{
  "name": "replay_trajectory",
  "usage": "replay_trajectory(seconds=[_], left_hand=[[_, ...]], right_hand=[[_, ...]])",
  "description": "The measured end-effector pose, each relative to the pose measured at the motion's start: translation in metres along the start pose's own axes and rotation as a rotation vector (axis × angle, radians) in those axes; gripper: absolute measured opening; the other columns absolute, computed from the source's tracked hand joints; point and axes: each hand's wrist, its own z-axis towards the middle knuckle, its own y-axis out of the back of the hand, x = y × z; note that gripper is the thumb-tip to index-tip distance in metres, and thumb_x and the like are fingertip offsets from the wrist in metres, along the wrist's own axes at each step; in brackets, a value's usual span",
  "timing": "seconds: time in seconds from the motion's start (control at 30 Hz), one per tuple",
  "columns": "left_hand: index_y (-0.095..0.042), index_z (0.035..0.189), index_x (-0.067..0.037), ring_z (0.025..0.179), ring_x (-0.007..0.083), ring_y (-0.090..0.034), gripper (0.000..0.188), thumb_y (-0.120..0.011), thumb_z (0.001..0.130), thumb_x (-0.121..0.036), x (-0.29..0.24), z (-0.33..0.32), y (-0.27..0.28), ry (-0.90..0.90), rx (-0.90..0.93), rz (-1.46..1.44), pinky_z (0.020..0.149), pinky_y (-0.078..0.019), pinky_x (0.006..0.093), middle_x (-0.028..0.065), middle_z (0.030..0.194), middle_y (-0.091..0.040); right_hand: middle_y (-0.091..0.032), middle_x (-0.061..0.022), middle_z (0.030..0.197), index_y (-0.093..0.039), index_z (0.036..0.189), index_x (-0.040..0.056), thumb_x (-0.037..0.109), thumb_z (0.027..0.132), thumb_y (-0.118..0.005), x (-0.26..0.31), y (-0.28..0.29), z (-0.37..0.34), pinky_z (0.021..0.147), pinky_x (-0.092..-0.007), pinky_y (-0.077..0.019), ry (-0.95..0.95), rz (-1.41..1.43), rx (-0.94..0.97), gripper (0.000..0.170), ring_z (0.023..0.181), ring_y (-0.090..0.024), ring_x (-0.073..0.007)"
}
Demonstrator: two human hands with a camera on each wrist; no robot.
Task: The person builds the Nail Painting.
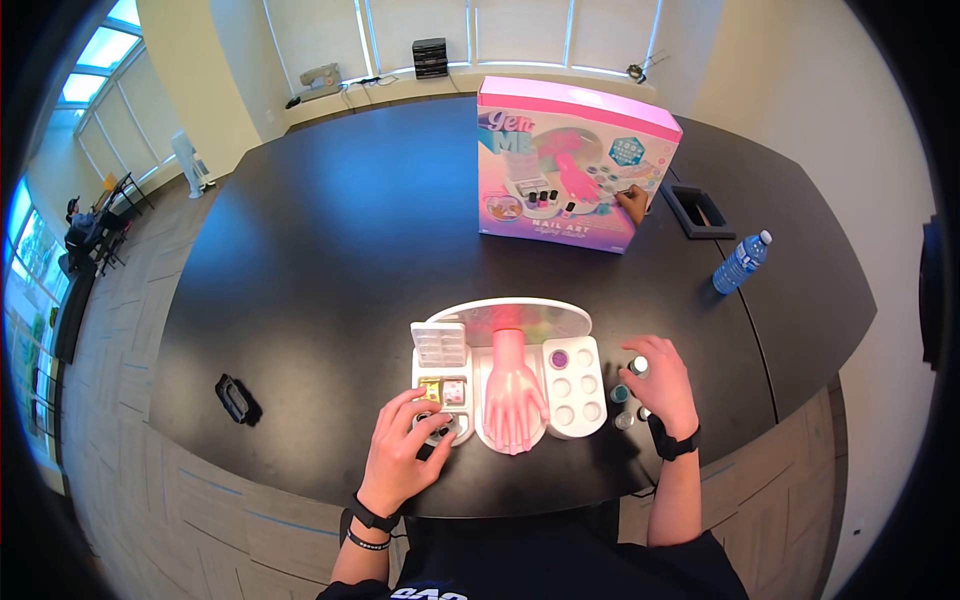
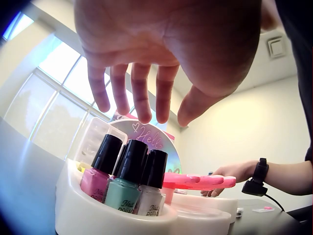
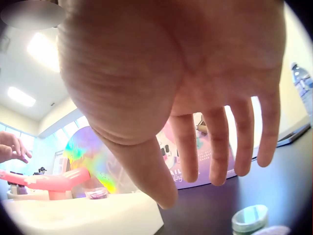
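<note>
My left hand (image 1: 398, 440) hovers over the left tray, fingers spread and pointing down. Below its fingertips, in the left wrist view, black-capped nail polish bottles stand in a white holder, among them a pink bottle (image 2: 95, 183), a teal bottle (image 2: 121, 195) and a pale bottle (image 2: 151, 199). Between my hands lies a pink plastic model hand (image 1: 511, 390) on the white nail station (image 1: 482, 430). On the right, my right hand (image 1: 664, 385) reaches over several small jars, fingers extended and holding nothing. A teal jar (image 1: 620, 393) and a clear jar (image 1: 624, 421) stand beside it.
A purple pot (image 1: 558, 359) sits in the round-welled tray (image 1: 575, 430). Yellow and pink rolls (image 1: 453, 391) lie near the clear lidded case (image 1: 440, 345). Behind stand the nail art box (image 1: 570, 180) and a water bottle (image 1: 742, 262). A black object (image 1: 236, 399) lies far left.
</note>
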Motion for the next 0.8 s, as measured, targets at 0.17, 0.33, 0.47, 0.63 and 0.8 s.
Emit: replay_trajectory(seconds=[0.17, 0.33, 0.47, 0.63, 0.8], left_hand=[[-0.079, 0.108, -0.007, 0.132, 0.0363, -0.065, 0.026, -0.088, 0.084, -0.008, -0.001, 0.002, -0.002, -0.005, -0.007, -0.002, 0.108, -0.0545, 0.0492, 0.0082, 0.118, -0.073], [-0.079, 0.107, -0.008, 0.13, 0.0357, -0.066, 0.024, -0.087, 0.084, -0.007, -0.002, 0.002, -0.005, -0.026, -0.009, -0.021, 0.107, -0.0548, 0.0488, 0.0075, 0.118, -0.073], [-0.077, 0.106, -0.006, 0.129, 0.0392, -0.067, 0.026, -0.087, 0.082, -0.004, -0.003, 0.003, -0.005, -0.04, -0.015, -0.039, 0.107, -0.0561, 0.0509, 0.01, 0.119, -0.073], [-0.077, 0.105, -0.006, 0.127, 0.0387, -0.068, 0.026, -0.087, 0.082, -0.003, -0.004, 0.004, -0.003, -0.048, -0.015, -0.047, 0.106, -0.0566, 0.0504, 0.0097, 0.118, -0.073], [-0.076, 0.105, -0.006, 0.126, 0.0383, -0.068, 0.026, -0.087, 0.082, -0.003, -0.002, 0.003, -0.002, -0.048, -0.019, -0.044, 0.106, -0.0569, 0.0502, 0.0096, 0.118, -0.073]], right_hand=[[-0.074, -0.0095, 0.123, -0.079, 0.12, 0.0091, 0.01, 0.081, -0.084, -0.023, 0.002, -0.006, 0.105, -0.0447, -0.0559, -0.098, -0.053, 0.023, 0.04, 0.122, -0.066, -0.0342], [-0.074, -0.0074, 0.114, -0.081, 0.112, 0.0114, 0.011, 0.081, -0.084, -0.036, -0.002, -0.008, 0.098, -0.0468, -0.058, -0.15, -0.105, 0.026, 0.031, 0.114, -0.066, -0.0332], [-0.075, -0.0069, 0.111, -0.081, 0.107, 0.0113, 0.012, 0.08, -0.085, -0.043, -0.006, -0.006, 0.096, -0.0469, -0.0583, -0.169, -0.13, 0.042, 0.026, 0.112, -0.067, -0.0329], [-0.074, -0.0078, 0.108, -0.077, 0.101, 0.0102, 0.012, 0.08, -0.085, -0.05, -0.013, -0.003, 0.094, -0.0474, -0.0578, -0.172, -0.133, 0.027, 0.022, 0.109, -0.067, -0.0333], [-0.073, -0.0089, 0.107, -0.075, 0.099, 0.0085, 0.012, 0.081, -0.085, -0.048, -0.015, -0.001, 0.093, -0.0481, -0.0572, -0.179, -0.141, 0.017, 0.021, 0.108, -0.067, -0.0343]])
